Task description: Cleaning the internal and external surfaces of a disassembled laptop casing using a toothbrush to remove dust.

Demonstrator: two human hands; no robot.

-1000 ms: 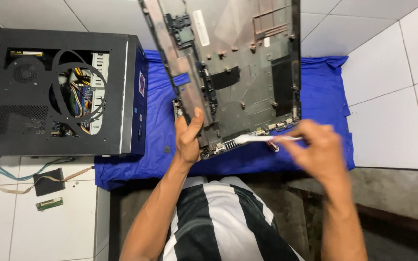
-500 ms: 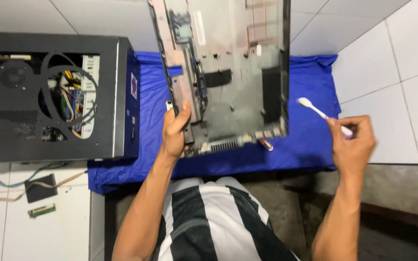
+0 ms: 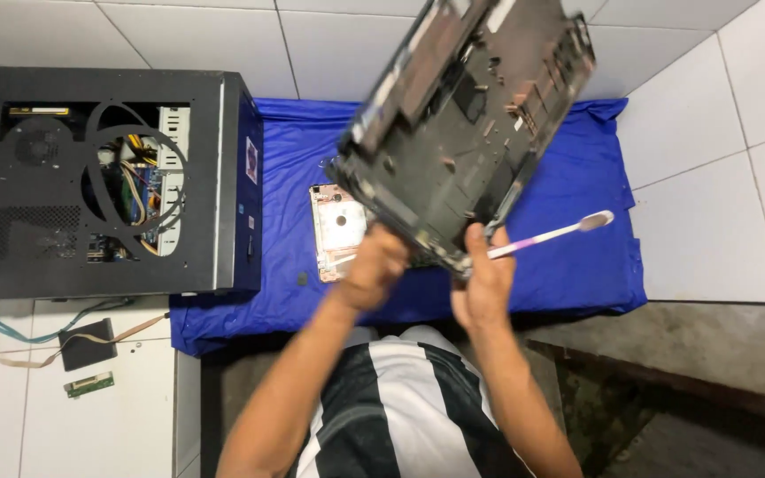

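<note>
Blue cloth (image 3: 577, 265) on white tiles. Both hands now grip the chassis (image 3: 467, 133): left (image 3: 372, 265), right (image 3: 482, 283), which has returned, toothbrush (image 3: 546, 235) pinched alongside. Chassis tilts rightward.

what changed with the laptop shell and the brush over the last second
The right hand came back from the right with the toothbrush and now grips the laptop base shell too; the shell tilted clockwise, baring a pinkish part on the blue cloth. The left hand kept its hold. The computer case stayed put.
</note>
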